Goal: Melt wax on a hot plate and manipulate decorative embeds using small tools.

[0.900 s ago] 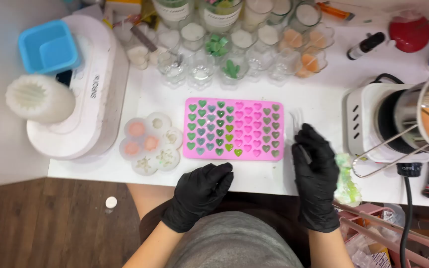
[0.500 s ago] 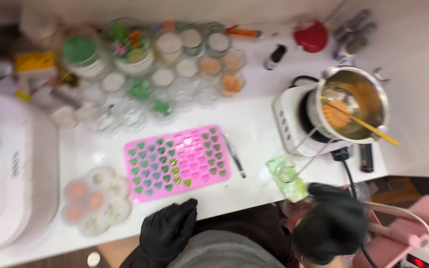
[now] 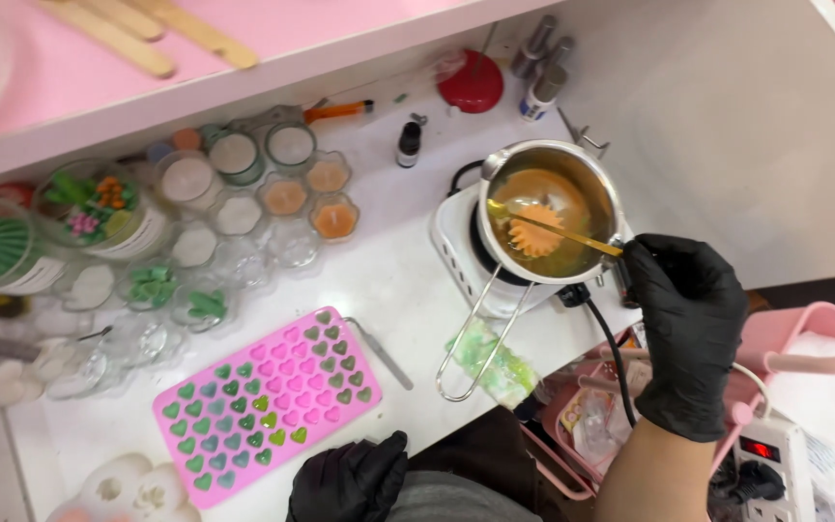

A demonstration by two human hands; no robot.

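My right hand (image 3: 685, 319), in a black glove, grips the end of a thin yellow stick (image 3: 553, 230) that reaches into a steel melting pot (image 3: 553, 213). The pot holds orange liquid and a flower-shaped orange piece, and it sits on a small white hot plate (image 3: 456, 253). My left hand (image 3: 350, 481), also gloved in black, rests closed at the table's near edge, just below a pink heart-cavity mould (image 3: 268, 401) partly filled with green hearts.
Several glass jars and small cups of wax (image 3: 244, 208) crowd the back left. A red lid (image 3: 471, 82) and small bottles (image 3: 538, 63) stand behind the pot. A pink basket (image 3: 804, 338) and a power strip (image 3: 765, 464) sit at right.
The view swung right. My right hand rose from below the table's edge to the pot and took hold of the yellow stick. My left hand stayed near the mould.
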